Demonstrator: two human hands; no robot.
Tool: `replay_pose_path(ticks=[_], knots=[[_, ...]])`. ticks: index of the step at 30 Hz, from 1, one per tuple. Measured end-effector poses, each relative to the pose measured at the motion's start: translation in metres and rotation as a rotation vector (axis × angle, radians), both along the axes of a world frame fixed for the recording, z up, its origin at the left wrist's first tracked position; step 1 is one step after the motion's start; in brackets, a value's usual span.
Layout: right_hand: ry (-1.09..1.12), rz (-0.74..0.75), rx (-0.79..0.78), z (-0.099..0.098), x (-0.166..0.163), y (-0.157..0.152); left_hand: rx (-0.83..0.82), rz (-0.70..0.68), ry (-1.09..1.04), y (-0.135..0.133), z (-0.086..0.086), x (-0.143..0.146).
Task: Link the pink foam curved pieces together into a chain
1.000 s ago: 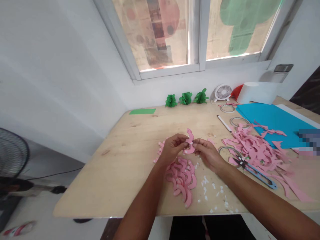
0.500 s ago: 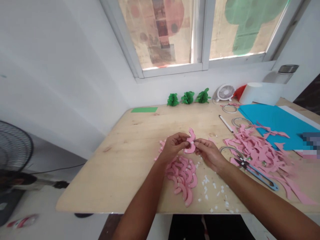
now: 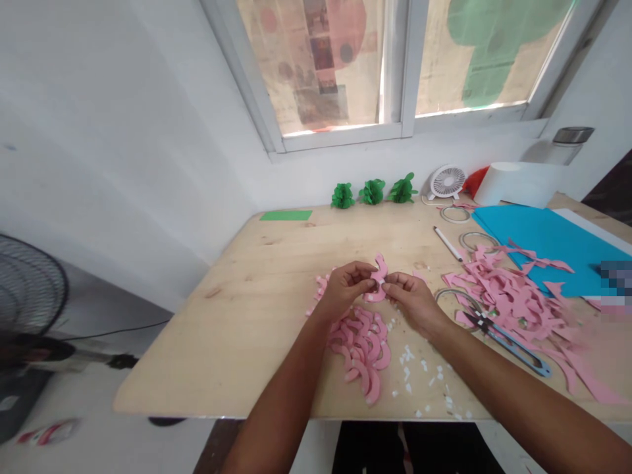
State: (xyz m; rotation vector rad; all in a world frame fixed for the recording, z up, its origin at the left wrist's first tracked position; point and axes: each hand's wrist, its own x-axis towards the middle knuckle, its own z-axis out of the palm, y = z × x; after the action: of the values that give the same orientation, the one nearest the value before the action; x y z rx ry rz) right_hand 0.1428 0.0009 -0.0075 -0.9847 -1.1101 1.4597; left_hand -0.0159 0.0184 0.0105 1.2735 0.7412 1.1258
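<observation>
My left hand (image 3: 349, 284) pinches a wavy pink paper cutout (image 3: 376, 295) between thumb and fingers, just above the table. Small white patches show on the cutout, one of them near its middle. My right hand (image 3: 411, 296) is closed at the cutout's right edge, its thumb and fingertip pinching beside that middle patch. Whether they grip the paper or the white bit is too small to see. Below my left hand lies a pile of similar curved pink cutouts (image 3: 365, 345); more of them (image 3: 320, 289) are partly hidden behind that hand.
Small white scraps (image 3: 407, 359) litter the wood table (image 3: 207, 342). Blue-handled scissors (image 3: 513, 347) lie by pink paper offcuts (image 3: 518, 296) and tape rolls (image 3: 478, 241). Behind are a white pen (image 3: 447, 244), blue sheets (image 3: 548, 237), green paper shapes (image 3: 372, 191), a green strip (image 3: 286, 215) and a small fan (image 3: 447, 182).
My right thumb and fingertips have shifted slightly down along the cutout's edge. My left hand keeps its hold, and the view has tilted a little.
</observation>
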Motion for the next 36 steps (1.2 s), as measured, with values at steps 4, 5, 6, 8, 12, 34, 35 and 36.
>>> replay_pose_path(ticks=[4, 5, 6, 8, 12, 34, 35, 36], knots=[[-0.027, -0.028, 0.009, -0.004, 0.000, 0.002, -0.010, 0.001, -0.006, -0.001, 0.000, 0.002], [-0.033, -0.034, 0.010, -0.005, 0.000, 0.002, -0.012, 0.003, -0.007, -0.001, 0.001, 0.002], [-0.035, -0.034, 0.010, -0.005, -0.001, 0.002, -0.014, 0.007, -0.008, -0.001, 0.001, 0.003], [-0.030, -0.026, 0.014, -0.005, -0.001, 0.001, -0.015, 0.020, -0.013, -0.001, 0.001, 0.003], [-0.008, -0.007, 0.023, -0.002, -0.002, 0.000, -0.009, 0.026, -0.027, -0.001, 0.001, 0.003], [-0.447, -0.262, 0.262, -0.001, 0.002, 0.001, 0.885, 0.483, 0.683, -0.008, -0.002, 0.018], [-0.493, -0.270, 0.280, 0.000, 0.002, 0.001, 0.893, 0.497, 0.706, -0.008, -0.003, 0.019], [-0.530, -0.279, 0.295, 0.001, 0.001, 0.000, 0.896, 0.507, 0.725, -0.007, -0.004, 0.020]])
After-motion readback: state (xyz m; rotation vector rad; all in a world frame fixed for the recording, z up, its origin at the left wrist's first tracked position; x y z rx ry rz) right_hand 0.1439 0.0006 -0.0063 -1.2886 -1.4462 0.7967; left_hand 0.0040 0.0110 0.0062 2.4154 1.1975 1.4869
